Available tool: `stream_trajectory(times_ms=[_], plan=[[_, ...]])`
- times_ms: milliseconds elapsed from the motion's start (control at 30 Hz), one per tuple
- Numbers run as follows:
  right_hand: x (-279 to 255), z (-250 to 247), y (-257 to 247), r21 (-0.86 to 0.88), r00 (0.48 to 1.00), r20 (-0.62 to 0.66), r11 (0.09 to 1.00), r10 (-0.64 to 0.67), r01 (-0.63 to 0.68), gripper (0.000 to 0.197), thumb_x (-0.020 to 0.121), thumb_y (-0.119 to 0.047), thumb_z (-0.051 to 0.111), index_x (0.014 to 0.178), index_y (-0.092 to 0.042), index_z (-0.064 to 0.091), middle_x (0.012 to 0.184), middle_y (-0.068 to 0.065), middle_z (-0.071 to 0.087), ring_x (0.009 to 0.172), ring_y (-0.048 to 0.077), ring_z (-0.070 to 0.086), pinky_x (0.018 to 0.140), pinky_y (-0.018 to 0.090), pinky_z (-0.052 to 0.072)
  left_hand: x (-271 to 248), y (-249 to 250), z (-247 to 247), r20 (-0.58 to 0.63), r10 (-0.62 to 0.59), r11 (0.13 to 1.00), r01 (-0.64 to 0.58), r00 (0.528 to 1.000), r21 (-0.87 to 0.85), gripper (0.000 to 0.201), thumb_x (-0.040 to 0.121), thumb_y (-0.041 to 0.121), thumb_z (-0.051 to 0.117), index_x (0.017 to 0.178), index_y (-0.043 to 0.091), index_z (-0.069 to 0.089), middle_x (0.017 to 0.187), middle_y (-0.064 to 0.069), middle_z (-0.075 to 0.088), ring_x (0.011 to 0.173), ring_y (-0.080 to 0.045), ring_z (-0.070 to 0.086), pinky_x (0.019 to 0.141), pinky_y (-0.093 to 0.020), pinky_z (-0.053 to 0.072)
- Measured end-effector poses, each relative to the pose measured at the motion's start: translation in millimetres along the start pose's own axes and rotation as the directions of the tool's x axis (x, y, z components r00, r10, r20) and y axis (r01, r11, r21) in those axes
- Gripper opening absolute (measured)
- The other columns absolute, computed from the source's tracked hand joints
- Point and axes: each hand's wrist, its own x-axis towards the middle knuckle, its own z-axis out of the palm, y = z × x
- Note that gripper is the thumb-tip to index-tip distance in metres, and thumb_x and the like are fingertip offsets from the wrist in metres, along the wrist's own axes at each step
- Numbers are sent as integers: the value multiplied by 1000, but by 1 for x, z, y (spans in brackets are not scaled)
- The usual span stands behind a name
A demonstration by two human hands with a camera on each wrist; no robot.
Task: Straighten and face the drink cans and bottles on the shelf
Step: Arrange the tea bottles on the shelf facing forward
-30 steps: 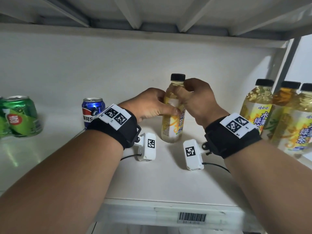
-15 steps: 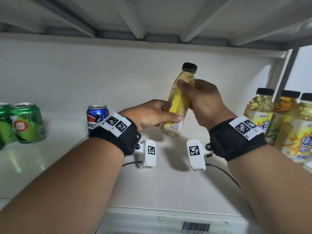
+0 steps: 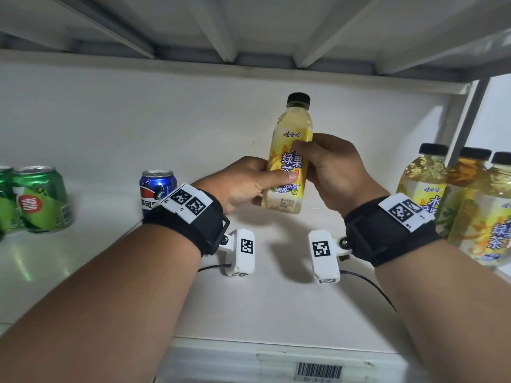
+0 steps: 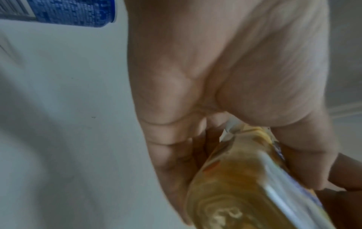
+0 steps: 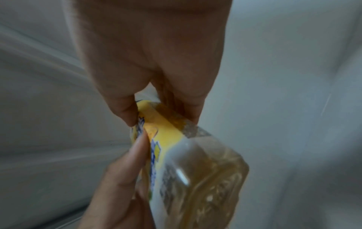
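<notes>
The person holds a yellow tea bottle (image 3: pixel 290 161) up in the air above the white shelf (image 3: pixel 262 299), almost upright, label (blue letters) facing out. The left hand (image 3: pixel 243 186) grips its lower part, thumb across the front. The right hand (image 3: pixel 331 172) pinches its middle. More tea bottles (image 3: pixel 431 194) stand at the right; a blue can (image 3: pixel 156 189) and green cans (image 3: pixel 41 200) stand at the left.

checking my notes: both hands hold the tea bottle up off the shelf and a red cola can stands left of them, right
Not quite: the cola can is blue, not red, as the head view shows. The rest holds: left hand and right hand hold the tea bottle off the shelf.
</notes>
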Motion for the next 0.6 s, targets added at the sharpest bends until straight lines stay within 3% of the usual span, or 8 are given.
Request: stream_trajectory(times_ms=[100,200,300,400,500,600], plan=[[0,0,1,-36,999,26,999,-24,25,18,98,-10,66,110,1,73,106,23,77,104,45,74,97,61,58,0,1,2,-61,76,997,-75,995,20,46,76,38,89,110,9,79,104,-13,83,98,-30,81,78,-44,67],[1,2,3,-179,999,41,983,-22,29,29,93,-30,77,115,-13,74,105,11,80,98,31,78,94,54,61,1,2,2,-178,147,985,-128,973,114,36,76,29,96,99,7,80,98,-16,82,94,-34,81,87,-55,66],[0,5,8,-191,999,48,982,16,-6,48,82,-41,89,119,-15,71,103,7,80,95,25,79,91,50,63,3,5,3,-226,177,951,-108,958,288,44,70,37,97,94,6,79,94,-14,81,91,-32,80,86,-57,65],[0,8,12,-199,999,38,980,13,-5,47,78,-38,93,110,-10,74,96,8,81,89,27,80,85,50,65,4,7,6,-177,191,915,-109,965,389,52,62,44,91,99,9,78,96,-10,81,93,-31,79,86,-54,64],[3,5,11,-156,999,-37,988,-5,-1,47,75,-28,93,113,-10,72,95,8,81,83,26,80,76,46,66,1,10,8,-145,158,948,-109,977,298,60,61,43,90,109,9,75,103,-9,81,98,-29,79,93,-55,63],[2,1,8,-81,998,-50,996,-31,27,46,75,-25,86,114,-6,72,99,14,80,87,32,79,80,50,66,-2,10,8,-86,105,989,-95,991,113,61,71,37,84,119,2,72,114,-20,79,108,-35,77,99,-53,62]])
